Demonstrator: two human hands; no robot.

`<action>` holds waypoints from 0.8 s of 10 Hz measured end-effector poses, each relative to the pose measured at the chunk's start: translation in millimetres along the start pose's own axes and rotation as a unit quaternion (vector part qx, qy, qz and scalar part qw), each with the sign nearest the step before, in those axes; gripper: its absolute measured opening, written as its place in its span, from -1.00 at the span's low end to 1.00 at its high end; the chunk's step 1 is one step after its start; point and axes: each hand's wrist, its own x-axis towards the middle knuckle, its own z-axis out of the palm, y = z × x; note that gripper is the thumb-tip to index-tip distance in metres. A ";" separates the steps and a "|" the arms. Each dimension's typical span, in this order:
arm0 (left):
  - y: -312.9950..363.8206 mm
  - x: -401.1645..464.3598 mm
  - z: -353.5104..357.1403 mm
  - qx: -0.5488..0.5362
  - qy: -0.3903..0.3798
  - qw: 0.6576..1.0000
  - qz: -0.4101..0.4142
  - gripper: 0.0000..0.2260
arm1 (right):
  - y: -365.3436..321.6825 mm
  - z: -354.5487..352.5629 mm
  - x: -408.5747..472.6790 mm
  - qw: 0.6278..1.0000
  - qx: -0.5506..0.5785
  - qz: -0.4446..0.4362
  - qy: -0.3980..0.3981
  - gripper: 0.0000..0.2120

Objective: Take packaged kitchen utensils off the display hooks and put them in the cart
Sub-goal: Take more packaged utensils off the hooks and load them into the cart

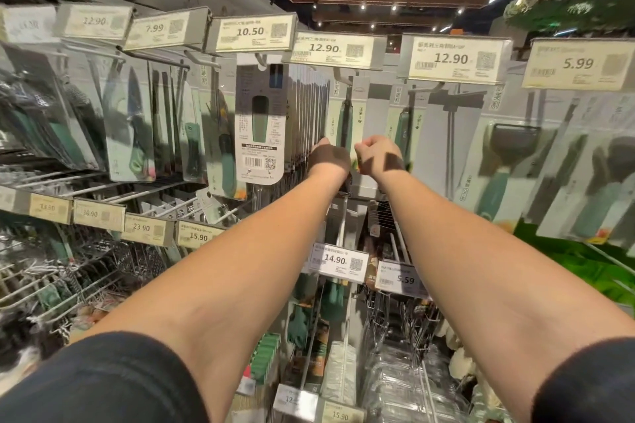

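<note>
Both my arms reach up to a row of carded utensils hanging on display hooks. A packaged green-handled utensil (344, 113) hangs on the hook (338, 72) under a 12.90 price tag (338, 50). My left hand (328, 156) grips the lower left edge of that package, and my right hand (378, 154) pinches its lower right edge with curled fingers. A thick stack of like packages (305, 120) hangs just left of it. No cart is in view.
More carded utensils hang to the left (259, 120) and right (505, 161). Price tags jut out above each hook. Below run further hook rows with tags such as 14.90 (338, 261), holding brushes and clear containers (405, 378).
</note>
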 end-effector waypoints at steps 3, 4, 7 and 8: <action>2.3 15.6 3.4 0.077 0.003 0.996 0.036 -0.66 | 3.6 6.8 20.6 1.000 -0.005 0.007 0.000 -0.87; 3.6 17.5 2.7 0.090 -0.003 0.995 0.042 -0.68 | 4.2 8.9 25.3 1.000 -0.004 0.006 0.004 -0.88; 4.3 26.7 2.5 0.068 -0.005 0.997 0.043 -0.67 | -1.6 10.7 24.8 1.000 0.012 0.028 -0.009 -0.82; 2.0 23.3 3.3 0.053 -0.032 0.998 0.016 -0.59 | -0.9 9.8 18.7 0.999 0.013 0.043 -0.029 -0.75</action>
